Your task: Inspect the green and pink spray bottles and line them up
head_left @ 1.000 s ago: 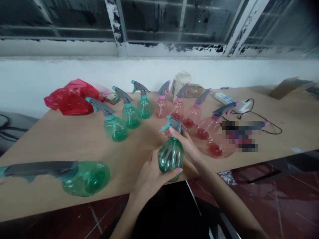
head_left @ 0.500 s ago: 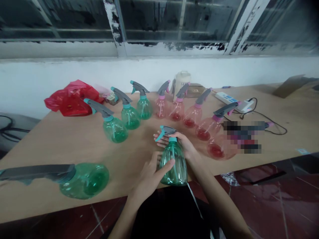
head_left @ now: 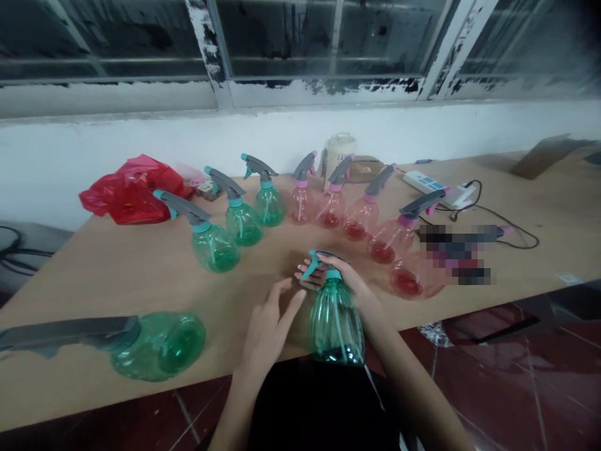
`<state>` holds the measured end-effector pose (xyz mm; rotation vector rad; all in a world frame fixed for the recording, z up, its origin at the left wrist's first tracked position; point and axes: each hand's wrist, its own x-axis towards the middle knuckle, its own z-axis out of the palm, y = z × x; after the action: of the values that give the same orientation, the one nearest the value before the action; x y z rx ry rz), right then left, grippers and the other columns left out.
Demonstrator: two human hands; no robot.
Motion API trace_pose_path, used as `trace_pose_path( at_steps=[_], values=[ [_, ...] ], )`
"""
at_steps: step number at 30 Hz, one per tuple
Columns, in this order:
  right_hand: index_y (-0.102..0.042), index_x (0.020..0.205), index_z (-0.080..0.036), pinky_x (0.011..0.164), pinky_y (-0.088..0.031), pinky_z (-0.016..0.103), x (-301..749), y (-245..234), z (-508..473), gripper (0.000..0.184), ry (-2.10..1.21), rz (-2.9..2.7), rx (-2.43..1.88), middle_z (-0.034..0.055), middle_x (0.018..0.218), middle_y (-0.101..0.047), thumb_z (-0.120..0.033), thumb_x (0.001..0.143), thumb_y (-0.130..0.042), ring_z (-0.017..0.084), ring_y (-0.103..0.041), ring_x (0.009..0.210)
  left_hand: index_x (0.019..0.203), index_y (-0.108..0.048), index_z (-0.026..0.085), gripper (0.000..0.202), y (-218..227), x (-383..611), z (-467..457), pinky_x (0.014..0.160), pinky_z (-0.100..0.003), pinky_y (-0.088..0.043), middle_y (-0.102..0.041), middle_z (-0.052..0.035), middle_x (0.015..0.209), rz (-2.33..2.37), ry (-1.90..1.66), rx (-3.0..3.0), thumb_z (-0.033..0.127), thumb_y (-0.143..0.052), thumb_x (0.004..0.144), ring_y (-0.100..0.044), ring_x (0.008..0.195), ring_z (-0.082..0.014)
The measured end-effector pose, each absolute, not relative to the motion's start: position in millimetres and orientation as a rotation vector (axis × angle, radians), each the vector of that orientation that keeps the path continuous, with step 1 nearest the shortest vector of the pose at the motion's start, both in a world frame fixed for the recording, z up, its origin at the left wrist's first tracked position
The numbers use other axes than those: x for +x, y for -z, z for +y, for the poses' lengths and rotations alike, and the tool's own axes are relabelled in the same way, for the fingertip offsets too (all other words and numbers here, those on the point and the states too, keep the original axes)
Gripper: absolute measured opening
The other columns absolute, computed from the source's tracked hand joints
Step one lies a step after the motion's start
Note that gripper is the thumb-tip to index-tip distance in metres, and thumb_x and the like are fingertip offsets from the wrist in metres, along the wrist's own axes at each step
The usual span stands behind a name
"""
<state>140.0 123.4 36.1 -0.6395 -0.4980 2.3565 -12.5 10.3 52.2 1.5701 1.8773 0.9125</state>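
A clear green spray bottle [head_left: 337, 319] with a grey and teal trigger head is held upright at the table's front edge. My right hand [head_left: 345, 275] grips it around the neck and head, with fingertips showing behind the teal trigger. Just left of the bottle, my left hand [head_left: 270, 322] is apart from it, thumb and fingers spread and nothing in them. Another green spray bottle [head_left: 159, 344] is at the front left. Beyond my hands, several green spray bottles [head_left: 216, 247] and several pink spray bottles [head_left: 361, 219] form an arc.
A red plastic bag [head_left: 134, 191] lies at the back left. Against the wall stands a white container [head_left: 342, 153]. At the right are a power strip [head_left: 427, 183] with a black cable, a cardboard piece [head_left: 539, 156] and a blurred-out patch over the rightmost pink bottle.
My left hand has let go of the green bottle's body and moved left, its fingers opening. My right hand has brought the bottle slightly right and down.
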Motion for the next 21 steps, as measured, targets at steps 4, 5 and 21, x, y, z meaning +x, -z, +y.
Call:
trace_pose_path(
  at_steps=[4, 5, 21],
  values=[
    [-0.065, 0.091, -0.013, 0.092, -0.050, 0.040, 140, -28, 118, 0.021, -2.331, -0.446, -0.637, 0.0074, 0.087, -0.073, -0.031, 0.080, -0.066, 0.022, -0.070, 0.091, 0.129, -0.051, 0.013, 0.057, -25, -30, 11, 0.103, -0.057, -0.035, -0.044, -0.0195, 0.142, 2.375, -0.804, 1.971, 0.055, -0.038, 0.091, -0.041, 0.131, -0.0354],
    [-0.065, 0.091, -0.014, 0.091, -0.050, 0.040, 140, -27, 117, 0.022, -2.327, -0.435, -0.626, 0.0071, 0.087, -0.073, -0.033, 0.080, -0.067, 0.021, -0.070, 0.091, 0.130, -0.050, 0.011, 0.060, -20, -33, 10, 0.104, -0.058, -0.033, -0.042, -0.0218, 0.144, 2.420, -0.761, 2.060, 0.055, -0.036, 0.091, -0.037, 0.133, -0.0365],
    [-0.062, 0.064, -0.017, 0.084, -0.055, 0.037, 138, -37, 99, 0.025, -2.137, -0.400, -0.690, -0.0017, 0.055, -0.061, -0.037, 0.075, -0.071, 0.011, -0.060, 0.050, 0.137, -0.044, 0.013, 0.061, -14, -37, 8, 0.107, -0.056, -0.030, -0.038, -0.0189, 0.147, 2.436, -0.531, 2.242, 0.053, -0.036, 0.093, -0.031, 0.138, -0.0335]
  ],
)
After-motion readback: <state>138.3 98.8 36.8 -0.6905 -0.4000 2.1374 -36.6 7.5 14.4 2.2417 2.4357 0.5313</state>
